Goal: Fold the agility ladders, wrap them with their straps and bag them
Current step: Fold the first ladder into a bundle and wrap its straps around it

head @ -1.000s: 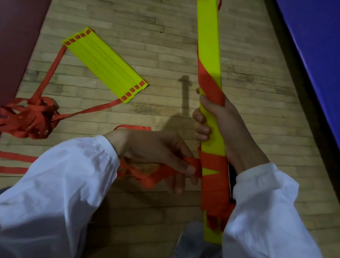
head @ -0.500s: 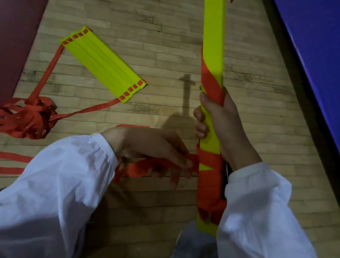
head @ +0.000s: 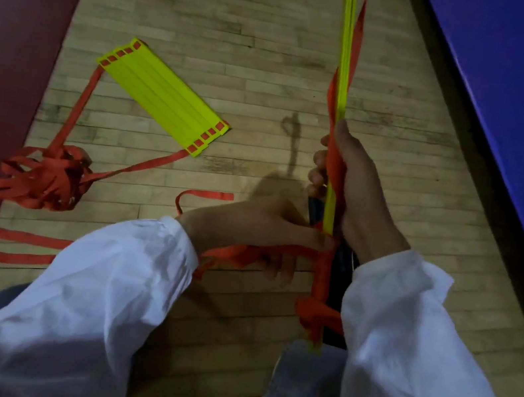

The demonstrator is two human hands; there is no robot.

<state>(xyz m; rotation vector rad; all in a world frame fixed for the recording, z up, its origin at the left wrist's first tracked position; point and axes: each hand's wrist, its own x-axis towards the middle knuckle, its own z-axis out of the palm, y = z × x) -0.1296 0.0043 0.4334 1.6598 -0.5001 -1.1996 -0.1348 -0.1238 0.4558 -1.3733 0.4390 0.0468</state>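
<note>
Gripping the folded ladder (head: 346, 55), right hand (head: 358, 187); left hand (head: 249, 220) pinching red strap (head: 246, 252).

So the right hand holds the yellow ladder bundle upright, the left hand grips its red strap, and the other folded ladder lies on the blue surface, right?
Not quite: the other folded ladder lies on the wooden floor, not the blue surface, as the head view shows. The right hand does hold the yellow ladder bundle upright, and the left hand does grip its red strap.
</note>
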